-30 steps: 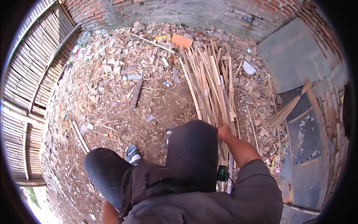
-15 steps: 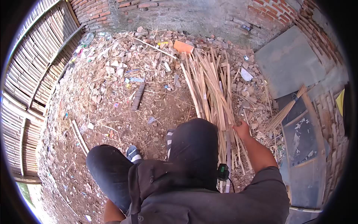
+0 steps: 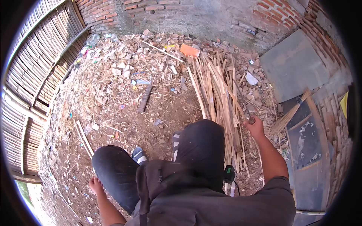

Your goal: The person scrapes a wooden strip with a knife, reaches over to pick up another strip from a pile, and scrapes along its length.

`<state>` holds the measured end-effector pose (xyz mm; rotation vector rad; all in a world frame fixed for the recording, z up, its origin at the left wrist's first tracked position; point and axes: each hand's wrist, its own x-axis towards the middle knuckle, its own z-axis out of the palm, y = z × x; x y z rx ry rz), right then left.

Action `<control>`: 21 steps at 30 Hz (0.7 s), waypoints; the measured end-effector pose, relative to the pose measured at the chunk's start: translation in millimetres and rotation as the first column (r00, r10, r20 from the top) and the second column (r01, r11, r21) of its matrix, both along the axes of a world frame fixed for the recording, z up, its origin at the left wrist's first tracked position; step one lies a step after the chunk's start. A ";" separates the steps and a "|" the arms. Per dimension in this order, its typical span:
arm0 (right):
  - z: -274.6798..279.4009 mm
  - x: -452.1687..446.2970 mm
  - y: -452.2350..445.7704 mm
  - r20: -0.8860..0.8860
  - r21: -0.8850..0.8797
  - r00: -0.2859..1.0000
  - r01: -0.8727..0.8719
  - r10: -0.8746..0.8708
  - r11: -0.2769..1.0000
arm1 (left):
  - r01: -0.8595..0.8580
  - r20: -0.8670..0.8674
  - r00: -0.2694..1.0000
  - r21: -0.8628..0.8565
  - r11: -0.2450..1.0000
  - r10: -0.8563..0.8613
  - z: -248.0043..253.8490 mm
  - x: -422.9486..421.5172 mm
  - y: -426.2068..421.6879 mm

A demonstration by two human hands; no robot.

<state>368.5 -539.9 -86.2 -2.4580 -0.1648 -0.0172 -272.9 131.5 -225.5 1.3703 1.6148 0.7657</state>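
My right hand [image 3: 255, 128] is closed round a short, dark grey-brown object [image 3: 251, 120] whose end pokes out past the thumb; its kind is not clear. That hand is at the right edge of a long pile of split bamboo or wood strips [image 3: 211, 86]. My left hand [image 3: 96, 185] hangs beside my left knee, above the littered ground, fingers loosely bent and a little apart, with nothing seen in them. A dark ridged rod [image 3: 144, 98] lies on the soil ahead of me.
A bamboo fence [image 3: 41, 64] runs along the left, a brick wall [image 3: 169, 17] across the back. Grey sheets [image 3: 296, 64] and a stick broom [image 3: 292, 113] lean at the right. An orange tile piece [image 3: 189, 50] lies beyond the strips. Broken brick and litter cover the ground.
My left hand has come into view beside my left knee. My right hand has shifted slightly right, away from the strips, still closed. The view has moved a little.
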 end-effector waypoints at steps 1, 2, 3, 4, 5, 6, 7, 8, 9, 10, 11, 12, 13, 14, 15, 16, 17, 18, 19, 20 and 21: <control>-1.6 9.1 -2.2 0.017 0.026 0.999 -0.029 0.029 0.999 | -0.112 0.039 0.993 0.031 0.993 0.110 68.9 47.7 -13.7; -1.5 17.8 0.5 0.034 0.051 0.998 -0.062 0.060 0.997 | -0.093 0.087 0.993 0.145 0.985 0.081 77.8 56.6 9.0; 20.8 15.7 14.4 -0.070 0.117 0.993 -0.084 0.092 0.990 | -0.017 0.013 1.000 0.275 0.961 0.014 106.1 78.8 14.2; 38.1 11.6 28.8 -0.042 0.126 0.990 -0.130 0.136 0.983 | 0.116 -0.064 0.993 0.404 0.907 -0.098 120.0 93.0 28.6; 53.4 9.0 43.5 -0.012 0.134 0.983 -0.179 0.183 0.975 | 0.143 -0.028 0.989 0.459 0.877 -0.146 166.9 138.1 7.9; 70.2 6.8 58.2 0.020 0.141 0.972 -0.233 0.233 0.962 | 0.220 -0.038 0.970 0.557 0.801 -0.240 185.7 165.4 5.9; 90.3 4.2 72.2 -0.044 0.129 0.958 -0.277 0.285 0.952 | 0.341 -0.166 0.938 0.602 0.722 -0.305 218.7 196.7 -11.2; 105.1 2.2 84.3 -0.085 0.163 0.939 -0.317 0.333 0.934 | 0.442 -0.215 0.887 0.649 0.618 -0.409 246.3 227.5 -25.4; 117.9 1.3 96.7 -0.123 0.198 0.915 -0.357 0.384 0.913 | 0.512 -0.283 0.833 0.721 0.467 -0.476 268.1 256.5 -39.9; 128.9 0.9 108.8 -0.160 0.235 0.886 -0.395 0.436 0.888 | 0.584 -0.371 0.780 0.721 0.372 -0.504 290.2 283.0 -57.0; 137.7 -0.2 119.6 -0.169 0.222 0.870 -0.424 0.463 0.878 | 0.654 -0.479 0.717 0.713 0.252 -0.506 304.2 307.1 -68.9; 149.3 -3.0 130.3 -0.198 0.208 0.832 -0.481 0.518 0.852 | 0.702 -0.563 0.663 0.697 0.146 -0.494 314.3 327.2 -78.1; 163.2 -5.8 140.1 -0.225 0.192 0.793 -0.533 0.566 0.824 | 0.747 -0.650 0.614 0.662 0.064 -0.447 323.5 345.8 -83.4; 176.0 -9.1 148.3 -0.256 0.175 0.752 -0.581 0.607 0.795 | 0.790 -0.729 0.559 0.613 -0.013 -0.395 330.6 361.3 -87.1; 186.2 -12.5 156.2 -0.264 0.187 0.727 -0.606 0.634 0.773 | 0.804 -0.768 0.537 0.591 -0.064 -0.349 333.6 373.5 -88.9; 196.7 -15.8 163.0 -0.295 0.205 0.690 -0.630 0.661 0.749 | 0.817 -0.804 0.514 0.565 -0.115 -0.300 335.6 383.7 -89.4; 207.1 -19.6 168.6 -0.326 0.224 0.652 -0.650 0.685 0.726 | 0.825 -0.824 0.493 0.545 -0.148 -0.281 338.3 390.6 -90.2; 217.2 -23.2 173.9 -0.355 0.244 0.613 -0.668 0.705 0.703 | 0.849 -0.846 0.436 0.500 -0.171 -0.306 334.2 392.1 -85.1; 226.7 -26.7 179.4 -0.381 0.260 0.583 -0.677 0.717 0.689 | 0.869 -0.866 0.376 0.453 -0.198 -0.330 327.8 394.7 -78.6; 226.5 -24.5 181.8 -0.372 0.271 0.561 -0.697 0.740 0.664 | 0.885 -0.882 0.313 0.405 -0.229 -0.352 323.9 395.5 -72.6; 225.8 -21.9 183.6 -0.361 0.280 0.539 -0.716 0.761 0.640 | 0.905 -0.879 0.238 0.355 -0.233 -0.414 328.7 392.7 -71.1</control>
